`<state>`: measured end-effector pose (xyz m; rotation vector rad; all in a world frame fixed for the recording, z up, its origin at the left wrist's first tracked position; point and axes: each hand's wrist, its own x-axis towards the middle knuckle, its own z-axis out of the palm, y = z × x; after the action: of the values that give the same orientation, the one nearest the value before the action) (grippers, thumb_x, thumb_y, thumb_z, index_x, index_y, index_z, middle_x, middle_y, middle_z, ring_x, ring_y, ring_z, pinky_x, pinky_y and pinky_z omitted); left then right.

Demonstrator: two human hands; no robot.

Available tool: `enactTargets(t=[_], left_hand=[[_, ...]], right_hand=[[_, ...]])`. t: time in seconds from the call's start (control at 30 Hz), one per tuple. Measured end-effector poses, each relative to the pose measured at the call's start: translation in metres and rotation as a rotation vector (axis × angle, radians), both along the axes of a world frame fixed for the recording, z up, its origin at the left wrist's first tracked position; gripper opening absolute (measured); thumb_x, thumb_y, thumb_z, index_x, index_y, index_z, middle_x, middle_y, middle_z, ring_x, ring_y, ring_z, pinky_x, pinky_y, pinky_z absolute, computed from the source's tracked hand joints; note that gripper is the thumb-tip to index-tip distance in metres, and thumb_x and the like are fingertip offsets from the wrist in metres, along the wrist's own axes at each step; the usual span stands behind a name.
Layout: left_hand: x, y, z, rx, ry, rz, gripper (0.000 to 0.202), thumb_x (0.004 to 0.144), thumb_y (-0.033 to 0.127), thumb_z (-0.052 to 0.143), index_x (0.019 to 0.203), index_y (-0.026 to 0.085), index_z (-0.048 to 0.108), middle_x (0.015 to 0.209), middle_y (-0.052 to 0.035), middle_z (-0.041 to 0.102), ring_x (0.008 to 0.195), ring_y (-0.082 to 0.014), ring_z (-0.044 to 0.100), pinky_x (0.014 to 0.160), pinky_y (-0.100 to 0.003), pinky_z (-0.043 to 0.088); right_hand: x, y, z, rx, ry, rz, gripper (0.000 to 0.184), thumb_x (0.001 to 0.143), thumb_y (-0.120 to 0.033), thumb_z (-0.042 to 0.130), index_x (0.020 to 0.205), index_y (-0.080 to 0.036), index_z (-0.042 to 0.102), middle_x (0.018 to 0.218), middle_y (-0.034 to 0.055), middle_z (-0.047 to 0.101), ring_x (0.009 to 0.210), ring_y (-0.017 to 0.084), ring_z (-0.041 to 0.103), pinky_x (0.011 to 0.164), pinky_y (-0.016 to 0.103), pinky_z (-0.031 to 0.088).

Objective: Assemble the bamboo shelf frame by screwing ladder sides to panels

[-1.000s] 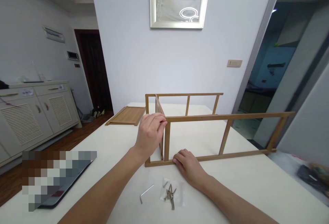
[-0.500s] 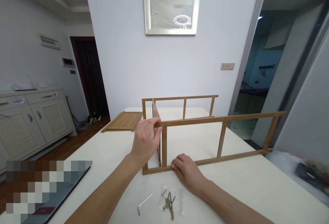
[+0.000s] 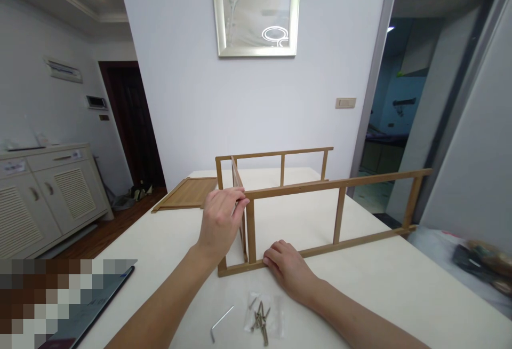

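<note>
A wooden frame [image 3: 298, 189] of slim brown bars stands on its long side on the white table. My left hand [image 3: 221, 216] is closed at its upper left corner, thumb and fingers about the end of the top rail; the exact contact is hidden by the fingers. Lower down, my right hand [image 3: 288, 270] has its curled fingers over the bottom rail. Behind is a second ladder-like side [image 3: 282, 170], joined to the near one by a crosspiece [image 3: 237, 173] at the left. In front lie an L-shaped hex key [image 3: 221, 323] and several screws [image 3: 261, 321] on a clear plastic bag [image 3: 279, 323].
A slatted wooden panel [image 3: 190, 191] lies flat at the table's far left. Near the left edge is a dark flat device [image 3: 104, 306], partly pixelated. Plastic-wrapped items [image 3: 476, 263] sit beyond the right edge. A white wall stands behind the table.
The whole view has shifted slightly, with things appearing a little further left. My left fingertips have drawn closer together at the corner. My right hand stays on the bottom rail.
</note>
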<state>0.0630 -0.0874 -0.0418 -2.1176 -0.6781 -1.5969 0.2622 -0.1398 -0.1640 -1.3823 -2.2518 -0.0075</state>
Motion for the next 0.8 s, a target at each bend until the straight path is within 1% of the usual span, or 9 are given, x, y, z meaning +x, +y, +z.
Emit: enactTargets(t=[0.17, 0.37, 0.47, 0.6, 0.63, 0.73, 0.8], left_hand=[[0.0005, -0.0009, 0.0012, -0.033, 0.013, 0.027, 0.009, 0.09, 0.012, 0.056, 0.092, 0.02, 0.058, 0.098, -0.0056, 0.072, 0.094, -0.0203, 0.068, 0.085, -0.039, 0.047], [-0.0004, 0.0011, -0.0001, -0.004, 0.032, 0.015, 0.016, 0.09, 0.007, 0.052, 0.096, 0.02, 0.059, 0.1, -0.0052, 0.072, 0.093, -0.0195, 0.067, 0.085, -0.038, 0.047], [-0.0008, 0.0026, -0.0029, 0.014, 0.027, 0.008, 0.015, 0.09, 0.008, 0.053, 0.097, 0.02, 0.058, 0.099, -0.0049, 0.072, 0.094, -0.0198, 0.067, 0.086, -0.038, 0.047], [-0.0007, 0.001, -0.0031, 0.023, -0.019, 0.025, 0.021, 0.087, 0.016, 0.062, 0.106, 0.021, 0.056, 0.099, -0.0067, 0.071, 0.09, -0.0212, 0.067, 0.085, -0.04, 0.05], [-0.0006, 0.0002, -0.0022, 0.026, -0.031, 0.029, 0.02, 0.087, 0.016, 0.063, 0.105, 0.021, 0.056, 0.099, -0.0072, 0.07, 0.092, -0.0214, 0.067, 0.085, -0.039, 0.05], [-0.0001, -0.0023, 0.001, 0.036, -0.027, 0.027, 0.009, 0.087, 0.014, 0.062, 0.093, 0.021, 0.059, 0.097, -0.0065, 0.069, 0.098, -0.0214, 0.065, 0.086, -0.038, 0.05], [0.0004, -0.0031, 0.0024, 0.04, -0.018, 0.026, 0.008, 0.088, 0.013, 0.061, 0.09, 0.021, 0.06, 0.094, -0.0056, 0.07, 0.096, -0.0207, 0.066, 0.086, -0.038, 0.049]], right_hand=[[-0.0001, -0.0003, 0.001, -0.005, -0.001, -0.002, 0.026, 0.101, -0.029, 0.041, 0.088, -0.02, 0.061, 0.091, 0.0063, 0.061, 0.086, 0.019, 0.053, 0.077, 0.033, 0.043], [0.0002, -0.0003, 0.0007, -0.013, 0.0, -0.005, 0.025, 0.101, -0.029, 0.042, 0.089, -0.02, 0.062, 0.09, 0.0062, 0.061, 0.086, 0.019, 0.053, 0.077, 0.033, 0.043], [0.0003, 0.0001, -0.0005, -0.009, -0.003, 0.001, 0.024, 0.101, -0.029, 0.042, 0.09, -0.02, 0.062, 0.091, 0.0062, 0.06, 0.087, 0.019, 0.053, 0.078, 0.033, 0.043], [0.0003, -0.0003, 0.0002, -0.004, -0.006, 0.001, 0.025, 0.101, -0.029, 0.042, 0.089, -0.02, 0.061, 0.091, 0.0063, 0.06, 0.086, 0.019, 0.053, 0.078, 0.033, 0.042], [0.0002, -0.0006, 0.0008, -0.003, -0.007, 0.0, 0.025, 0.101, -0.029, 0.042, 0.089, -0.02, 0.061, 0.091, 0.0063, 0.06, 0.086, 0.019, 0.052, 0.077, 0.033, 0.042], [-0.0001, -0.0014, 0.0024, -0.004, -0.008, -0.004, 0.024, 0.101, -0.028, 0.042, 0.088, -0.019, 0.061, 0.09, 0.0062, 0.06, 0.085, 0.019, 0.052, 0.077, 0.033, 0.042], [-0.0003, -0.0015, 0.0028, -0.008, -0.01, -0.006, 0.024, 0.1, -0.027, 0.042, 0.088, -0.019, 0.061, 0.089, 0.0061, 0.06, 0.084, 0.019, 0.052, 0.077, 0.033, 0.042]])
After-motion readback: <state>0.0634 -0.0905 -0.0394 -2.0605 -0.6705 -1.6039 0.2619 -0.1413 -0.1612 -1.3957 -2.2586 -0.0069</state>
